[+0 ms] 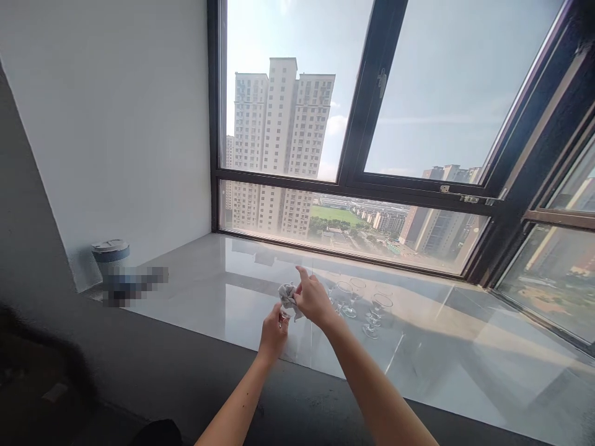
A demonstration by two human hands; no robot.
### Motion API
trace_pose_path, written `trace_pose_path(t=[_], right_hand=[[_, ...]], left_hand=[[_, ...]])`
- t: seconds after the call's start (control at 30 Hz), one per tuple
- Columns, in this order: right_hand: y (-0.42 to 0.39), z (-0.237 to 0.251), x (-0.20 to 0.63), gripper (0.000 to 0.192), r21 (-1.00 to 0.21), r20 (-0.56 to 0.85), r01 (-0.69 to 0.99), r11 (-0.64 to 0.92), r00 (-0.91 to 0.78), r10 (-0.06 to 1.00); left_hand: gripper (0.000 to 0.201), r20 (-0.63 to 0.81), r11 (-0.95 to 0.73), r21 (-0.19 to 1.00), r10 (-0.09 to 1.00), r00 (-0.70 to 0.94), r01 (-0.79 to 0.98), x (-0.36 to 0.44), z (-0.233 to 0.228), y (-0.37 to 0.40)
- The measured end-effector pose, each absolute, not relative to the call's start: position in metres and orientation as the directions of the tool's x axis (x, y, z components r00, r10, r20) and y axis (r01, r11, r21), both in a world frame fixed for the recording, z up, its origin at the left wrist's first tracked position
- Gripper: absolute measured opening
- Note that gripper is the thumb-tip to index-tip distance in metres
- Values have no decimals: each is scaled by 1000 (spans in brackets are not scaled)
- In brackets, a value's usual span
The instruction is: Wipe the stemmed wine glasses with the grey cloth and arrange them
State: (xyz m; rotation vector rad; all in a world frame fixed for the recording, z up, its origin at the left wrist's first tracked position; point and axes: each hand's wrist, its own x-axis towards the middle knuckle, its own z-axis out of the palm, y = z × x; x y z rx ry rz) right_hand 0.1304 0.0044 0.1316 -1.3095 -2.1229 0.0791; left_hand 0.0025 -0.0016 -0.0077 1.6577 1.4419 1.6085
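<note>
Left hand [273, 331] grips a small glass [282, 318], mostly hidden; right hand [312, 299] pinches a grey cloth [288, 297] around it, above the marble windowsill [209, 279]. Three stemmed glasses [360, 303] stand just beside, apparently awaiting wiping.

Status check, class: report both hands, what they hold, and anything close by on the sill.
Left hand holds a glass, mostly hidden. Right hand presses grey cloth onto it. Three stemmed glasses stand just right on the sill.

Hands [297, 316] over the sill [209, 297], cloth [288, 298] between them, glasses [362, 303] just right, canister [110, 253] far left
</note>
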Motion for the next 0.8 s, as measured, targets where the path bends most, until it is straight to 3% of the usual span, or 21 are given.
trace_pose_path(t=[0.1,0.17,0.27,0.37,0.5,0.6,0.67,0.8], right_hand=[[9,140,127,85,-299,440,858,417,-264,858],[16,144,125,85,-243,332,905,348,-260,907],[24,145,124,70,-160,189,952,260,-229,955],[28,142,128,52,-163,203,963,216,-181,962],[27,133,139,49,-378,274,880,286,-189,943],[24,129,144,44,-641,338,693,330,-130,932],[20,127,143,37,-755,390,553,352,-53,919],[13,121,131,42,-749,511,459,477,-56,858]], left_hand=[[21,478,-376,841,853,-209,388,2,-8,-2],[25,490,-392,828,854,-176,402,2,-6,-3],[29,505,-425,813,855,-119,398,3,-3,-6],[28,517,-438,806,849,-112,398,4,0,-8],[23,542,-449,788,830,-131,421,6,0,-8],[23,538,-436,788,830,-144,435,6,-1,-7],[25,538,-433,782,832,-135,448,7,-1,-8],[32,543,-428,764,830,-124,482,6,0,-10]])
